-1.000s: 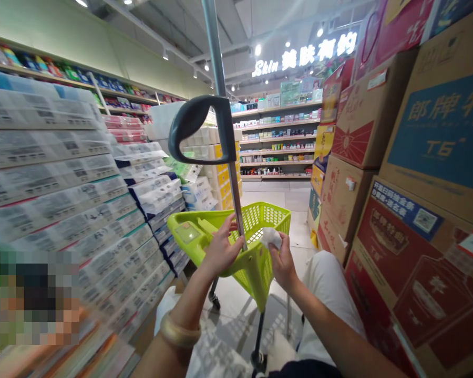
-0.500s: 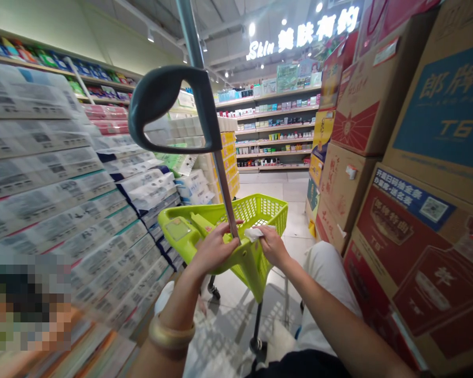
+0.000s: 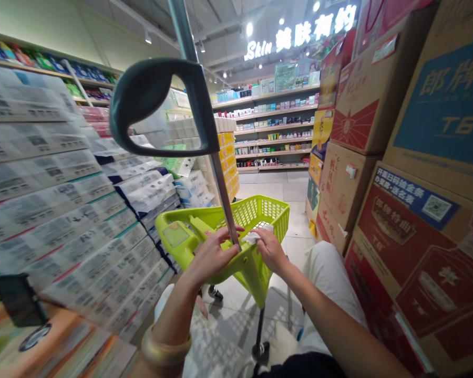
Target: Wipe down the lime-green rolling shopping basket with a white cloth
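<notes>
A lime-green shopping cart (image 3: 213,269) stands in front of my knees, with an open-mesh basket. From its near rim a metal pole (image 3: 225,202) rises, tilted to the left, with a dark grey loop handle (image 3: 209,110) on it. My left hand (image 3: 215,256) is closed around the pole's foot, thumb on the near side and fingers behind. Just right of the pole, my right hand (image 3: 271,249) pinches a crumpled white tissue (image 3: 253,238) above the cart's rim. The fingers hide part of the tissue.
Stacked tissue packs (image 3: 59,184) line the left side. Cardboard cartons (image 3: 413,231) rise close on the right. Shelves of small boxes and bottles (image 3: 276,126) stand at the back. A dark flat device (image 3: 19,298) is at lower left; tiled floor (image 3: 295,231) lies beyond the cart.
The pole's handle has swung slightly left and looks larger. My right hand and the tissue have shifted a little left; my left hand stays at the pole's foot.
</notes>
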The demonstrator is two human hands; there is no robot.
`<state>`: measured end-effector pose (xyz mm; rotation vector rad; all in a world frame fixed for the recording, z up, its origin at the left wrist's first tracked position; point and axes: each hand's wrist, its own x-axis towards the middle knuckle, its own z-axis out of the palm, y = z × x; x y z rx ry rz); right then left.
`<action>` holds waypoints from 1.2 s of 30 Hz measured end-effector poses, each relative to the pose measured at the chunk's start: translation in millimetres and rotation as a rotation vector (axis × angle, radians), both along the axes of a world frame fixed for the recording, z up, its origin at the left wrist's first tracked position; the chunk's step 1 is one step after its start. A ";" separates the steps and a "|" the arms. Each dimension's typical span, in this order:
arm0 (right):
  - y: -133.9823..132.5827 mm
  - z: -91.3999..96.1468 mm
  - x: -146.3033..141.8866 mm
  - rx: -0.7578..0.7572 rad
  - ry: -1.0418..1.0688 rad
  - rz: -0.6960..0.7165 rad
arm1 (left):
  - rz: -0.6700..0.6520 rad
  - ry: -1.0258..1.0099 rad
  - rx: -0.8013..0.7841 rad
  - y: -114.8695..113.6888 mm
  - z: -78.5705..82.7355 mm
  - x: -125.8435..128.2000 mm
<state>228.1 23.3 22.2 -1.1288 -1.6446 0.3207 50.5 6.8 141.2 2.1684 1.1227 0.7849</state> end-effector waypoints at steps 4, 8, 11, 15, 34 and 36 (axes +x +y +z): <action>-26.9 13.6 -17.9 0.044 -0.004 0.140 | -0.054 -0.063 -0.050 -4.0 -3.1 -1.9; -35.2 14.7 -26.4 0.040 0.002 0.102 | -0.086 -0.067 -0.095 -11.4 -3.0 -4.5; -29.0 4.5 -24.0 0.004 0.009 0.016 | -0.066 -0.040 -0.095 -17.7 -1.3 -4.7; -31.4 -2.7 -22.8 -0.008 0.001 0.038 | -0.042 0.010 -0.165 -21.8 -0.1 -2.3; -80.4 66.7 -17.2 0.360 -0.009 -0.139 | -0.001 0.090 -0.169 -20.1 -1.6 -3.9; -79.9 67.3 -16.6 0.355 -0.015 -0.137 | -0.007 0.091 -0.162 -20.4 -1.4 -4.6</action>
